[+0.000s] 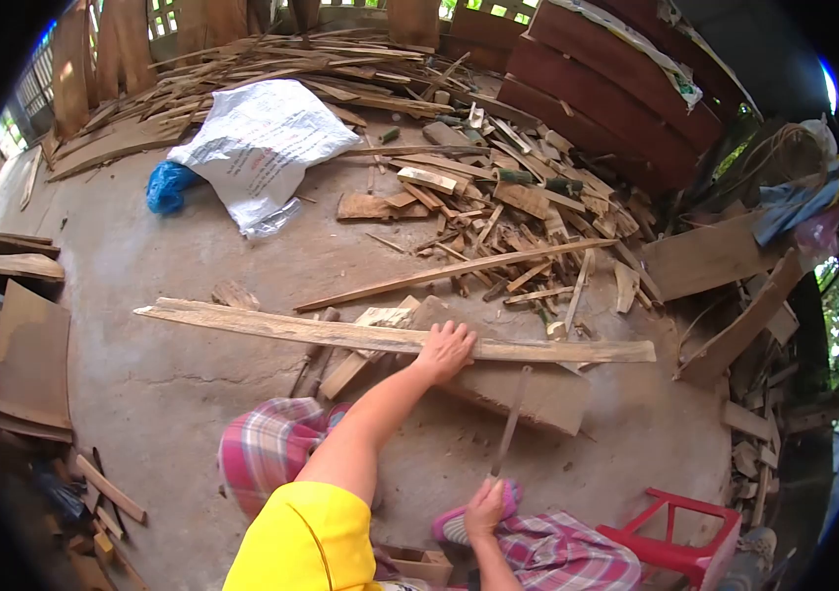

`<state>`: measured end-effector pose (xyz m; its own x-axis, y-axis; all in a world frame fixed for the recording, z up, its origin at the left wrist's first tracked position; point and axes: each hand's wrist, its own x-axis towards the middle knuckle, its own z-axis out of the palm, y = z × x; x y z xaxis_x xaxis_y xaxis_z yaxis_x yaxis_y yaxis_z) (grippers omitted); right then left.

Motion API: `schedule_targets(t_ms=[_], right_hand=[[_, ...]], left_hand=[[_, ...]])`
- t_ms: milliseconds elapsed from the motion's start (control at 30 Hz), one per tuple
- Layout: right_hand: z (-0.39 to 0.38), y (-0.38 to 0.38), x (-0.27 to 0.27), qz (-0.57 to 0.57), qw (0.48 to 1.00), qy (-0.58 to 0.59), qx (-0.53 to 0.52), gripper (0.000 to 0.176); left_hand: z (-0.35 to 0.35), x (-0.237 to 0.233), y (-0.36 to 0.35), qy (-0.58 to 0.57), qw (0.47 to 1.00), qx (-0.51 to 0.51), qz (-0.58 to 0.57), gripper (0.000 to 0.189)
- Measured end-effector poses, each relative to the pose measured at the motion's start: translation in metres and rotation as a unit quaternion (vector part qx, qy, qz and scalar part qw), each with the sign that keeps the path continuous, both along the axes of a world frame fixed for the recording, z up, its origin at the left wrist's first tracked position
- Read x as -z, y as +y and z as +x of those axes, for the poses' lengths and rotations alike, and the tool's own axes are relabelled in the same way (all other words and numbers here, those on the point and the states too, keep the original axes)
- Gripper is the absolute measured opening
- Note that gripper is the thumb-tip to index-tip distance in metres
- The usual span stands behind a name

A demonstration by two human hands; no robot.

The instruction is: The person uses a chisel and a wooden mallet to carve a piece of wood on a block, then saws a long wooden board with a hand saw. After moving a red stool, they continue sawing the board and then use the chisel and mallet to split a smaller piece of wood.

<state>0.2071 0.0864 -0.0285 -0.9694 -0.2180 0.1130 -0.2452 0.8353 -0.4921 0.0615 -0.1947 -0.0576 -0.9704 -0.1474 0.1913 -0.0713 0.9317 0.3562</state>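
Note:
A long, rough wooden plank (360, 333) lies crosswise over a thick wooden block (528, 394) on the floor. My left hand (447, 352) grips the plank from above near its middle, fingers over its far edge. Closer to my body, my right hand (484, 507) is closed round the handle of a long, narrow-bladed knife (510, 424). Its blade points away from me, and its tip is just short of the plank's near edge. The handle is mostly hidden by my fingers. Shorter wood pieces (345, 372) lie partly under the plank.
Beyond the plank is a heap of wood scraps (518, 197), with a thin strip (459, 274) in front. A white sack (262, 148) and a blue plastic bag (165, 187) lie farther left. At lower right stands a red plastic stool (680, 532). Boards (33, 355) lean at left.

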Motion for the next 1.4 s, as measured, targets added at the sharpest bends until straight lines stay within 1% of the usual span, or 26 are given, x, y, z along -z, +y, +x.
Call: schedule_targets(t_ms=[33, 100, 167, 200, 267, 300, 367, 500, 567, 633, 667, 733, 767, 800, 833, 900, 967, 1000, 1067, 1133, 1167, 1233, 1300, 1333, 1367, 1400], right_hand=[[-0.003, -0.003, -0.004, -0.013, 1.000, -0.006, -0.013, 0.022], [-0.001, -0.011, -0.008, -0.020, 0.999, -0.026, -0.027, 0.022], [-0.006, -0.024, -0.003, -0.067, 0.994, -0.065, -0.064, 0.022], [-0.005, -0.031, -0.001, -0.061, 0.993, -0.072, -0.068, 0.022], [-0.004, -0.054, 0.003, -0.092, 0.969, -0.190, -0.128, 0.022], [-0.005, -0.074, 0.000, -0.093, 0.967, -0.194, -0.136, 0.022], [-0.006, -0.118, -0.007, -0.066, 0.941, -0.246, -0.221, 0.020], [-0.013, -0.212, 0.031, -0.097, 0.922, -0.240, -0.289, 0.020], [-0.017, -0.254, 0.041, -0.138, 0.879, -0.299, -0.346, 0.024], [-0.017, -0.291, 0.041, -0.074, 0.849, -0.412, -0.324, 0.026], [-0.009, -0.303, 0.050, -0.069, 0.846, -0.418, -0.324, 0.026], [0.000, -0.327, 0.067, -0.092, 0.831, -0.401, -0.375, 0.038], [-0.006, -0.331, 0.062, -0.088, 0.830, -0.405, -0.374, 0.038], [-0.016, -0.332, 0.043, -0.014, 0.858, -0.283, -0.429, 0.049], [-0.028, -0.330, 0.030, 0.061, 0.864, -0.154, -0.475, 0.061], [-0.059, -0.318, 0.023, 0.135, 0.889, -0.011, -0.438, 0.064], [-0.086, -0.310, 0.009, 0.206, 0.889, 0.033, -0.408, 0.061], [-0.098, -0.307, 0.017, 0.209, 0.889, 0.031, -0.406, 0.061], [-0.123, -0.306, 0.048, 0.324, 0.797, 0.202, -0.469, 0.048], [-0.144, -0.310, 0.069, 0.302, 0.792, 0.189, -0.496, 0.045], [-0.149, -0.313, 0.073, 0.281, 0.784, 0.171, -0.526, 0.042], [-0.151, -0.318, 0.057, 0.275, 0.789, 0.152, -0.528, 0.041], [-0.149, -0.317, 0.017, 0.186, 0.838, 0.166, -0.486, 0.047], [-0.147, -0.310, -0.007, 0.177, 0.857, 0.167, -0.453, 0.052], [-0.145, -0.299, -0.025, 0.177, 0.856, 0.172, -0.455, 0.052], [-0.144, -0.284, -0.040, 0.199, 0.887, 0.157, -0.385, 0.056]], left_hand=[[-0.005, 0.000, -0.008, -0.085, 0.995, 0.042, 0.001, 0.051], [-0.011, -0.003, -0.032, -0.047, 0.998, 0.023, -0.031, 0.050], [-0.026, 0.002, -0.074, -0.016, 0.996, -0.025, -0.087, 0.048], [-0.032, -0.012, -0.101, -0.050, 0.997, -0.030, -0.046, 0.047], [-0.021, -0.059, -0.149, -0.101, 0.994, -0.046, 0.012, 0.044], [-0.011, -0.076, -0.170, -0.114, 0.991, -0.057, 0.027, 0.043], [0.011, -0.072, -0.206, -0.109, 0.990, -0.082, 0.036, 0.043], [0.059, -0.035, -0.265, -0.121, 0.978, -0.163, 0.054, 0.048], [0.082, -0.002, -0.288, -0.133, 0.969, -0.200, 0.059, 0.047], [0.103, 0.033, -0.298, -0.147, 0.961, -0.227, 0.065, 0.047], [0.111, 0.047, -0.304, -0.131, 0.959, -0.248, 0.042, 0.047], [0.124, 0.070, -0.316, -0.116, 0.953, -0.278, 0.021, 0.048], [0.130, 0.082, -0.321, -0.120, 0.953, -0.278, 0.025, 0.048], [0.135, 0.094, -0.325, -0.121, 0.948, -0.292, 0.023, 0.048], [0.140, 0.104, -0.326, -0.121, 0.944, -0.306, 0.022, 0.048], [0.147, 0.118, -0.323, -0.145, 0.935, -0.323, 0.030, 0.049], [0.149, 0.134, -0.312, 0.013, 0.932, -0.359, -0.047, 0.049], [0.146, 0.128, -0.297, 0.075, 0.919, -0.369, -0.115, 0.047], [0.143, 0.111, -0.255, 0.116, 0.921, -0.370, -0.046, 0.042], [0.148, 0.103, -0.223, 0.080, 0.935, -0.317, 0.134, 0.037], [0.150, 0.108, -0.210, 0.103, 0.931, -0.301, 0.180, 0.035], [0.157, 0.124, -0.188, 0.069, 0.915, -0.321, 0.234, 0.043], [0.163, 0.120, -0.172, 0.059, 0.911, -0.342, 0.221, 0.047], [0.165, 0.116, -0.165, 0.050, 0.909, -0.359, 0.203, 0.051], [0.168, 0.116, -0.159, 0.055, 0.908, -0.361, 0.203, 0.051], [0.169, 0.120, -0.153, 0.046, 0.905, -0.381, 0.181, 0.054]])
